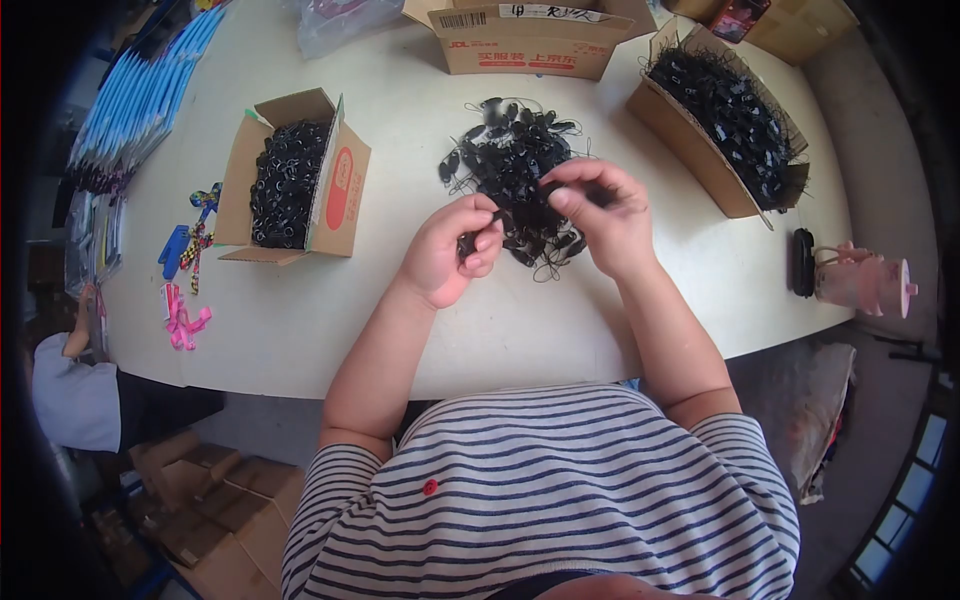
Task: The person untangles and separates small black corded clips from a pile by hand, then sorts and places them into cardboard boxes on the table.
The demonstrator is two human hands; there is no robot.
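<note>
A loose pile of small black plastic pieces with thin cord loops (510, 140) lies on the table in front of me. At its near left edge, my left hand (453, 250) is closed around a black piece, part of which shows between the fingers. My right hand (607, 215), over the pile's right side, pinches another small black piece between thumb and fingertips. The two hands are close together but apart. Fingers hide much of both pieces, so their exact kind is unclear.
An open carton of black clips (345, 190) stands left; a long carton of corded black pieces (690, 135) stands right. Behind the pile is a printed carton (530, 50). Blue packets (140, 100), a blue stapler (174, 250), pink ribbon (183, 320) and a pink cup (865, 282) are around.
</note>
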